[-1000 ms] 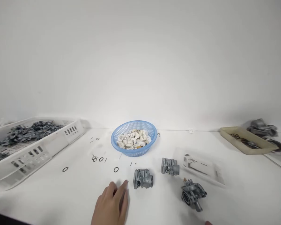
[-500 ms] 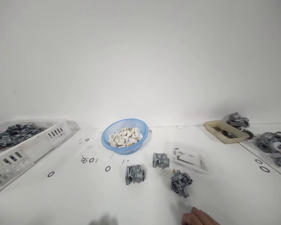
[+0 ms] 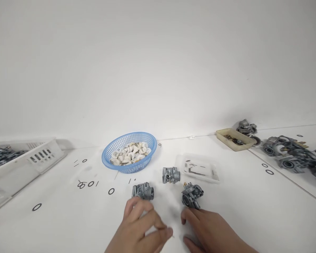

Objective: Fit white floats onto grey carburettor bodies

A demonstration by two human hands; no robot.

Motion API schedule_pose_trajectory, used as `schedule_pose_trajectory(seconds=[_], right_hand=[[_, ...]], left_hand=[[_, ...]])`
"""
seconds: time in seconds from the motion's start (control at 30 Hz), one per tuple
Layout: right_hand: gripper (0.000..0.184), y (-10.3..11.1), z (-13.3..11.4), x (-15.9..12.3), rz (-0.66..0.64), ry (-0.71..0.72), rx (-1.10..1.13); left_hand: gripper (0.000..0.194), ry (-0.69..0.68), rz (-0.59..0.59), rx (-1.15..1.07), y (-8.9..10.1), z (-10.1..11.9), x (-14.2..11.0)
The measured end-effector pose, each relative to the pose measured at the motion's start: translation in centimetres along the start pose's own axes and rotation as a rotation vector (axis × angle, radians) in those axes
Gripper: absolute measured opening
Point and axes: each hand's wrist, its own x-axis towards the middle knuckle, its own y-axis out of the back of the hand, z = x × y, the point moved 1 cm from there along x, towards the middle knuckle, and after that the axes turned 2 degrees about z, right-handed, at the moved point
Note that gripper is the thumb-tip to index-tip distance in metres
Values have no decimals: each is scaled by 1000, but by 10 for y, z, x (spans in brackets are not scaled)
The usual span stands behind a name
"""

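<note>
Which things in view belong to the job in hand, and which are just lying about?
Likely part of the job:
left casting, nearest the left hand
right casting, nearest the right hand
middle casting

Apparently just lying about:
white crate
blue basket
beige tray
clear tray
black rings

The left grip [image 3: 137,227] and right grip [image 3: 210,227] are bare, with slender fingers [image 3: 190,215].
</note>
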Motion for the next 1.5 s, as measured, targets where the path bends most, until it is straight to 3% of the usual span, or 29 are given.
schedule_pose_trajectory(seconds=[0.1, 0.2, 0.3, 0.4, 0.47, 0.63, 0.8, 1.0, 1.1, 1.2, 1.3, 1.37, 1.5], right_hand=[[24, 23, -10, 24, -77, 12, -85], [24, 38, -1, 56, -67, 41, -118], [19, 47, 22, 90, -8, 46, -70], [12, 51, 39, 113, 89, 36, 68], [16, 50, 41, 118, 141, 40, 224], [47, 34, 25, 113, 214, 39, 617], [46, 19, 18, 114, 224, -27, 991], [34, 26, 17, 111, 242, -48, 882], [18, 30, 19, 108, 263, 34, 660], [10, 30, 23, 107, 230, 78, 566], [7, 27, 27, 108, 213, 87, 532], [4, 26, 28, 109, 200, 90, 511], [3, 26, 25, 108, 170, 88, 518]], left_hand=[[22, -103, -185, 67, -2, -32, 55], [16, -147, -158, 69, -8, -75, 84], [11, -132, -76, 23, -22, -110, 84], [14, -88, -1, -9, -33, -126, 70], [15, -65, 2, -46, -35, -126, 61], [14, -6, -56, -158, -32, -111, 61], [14, 70, -120, -230, -37, -103, 61], [19, 141, -183, -245, -41, -100, 61], [19, 233, -380, -250, -25, -105, 61], [60, 360, -677, -262, 2, -115, 54], [95, 456, -804, -261, 21, -124, 47], [85, 529, -845, -300, 23, -127, 46], [35, 597, -905, -321, 10, -125, 52]])
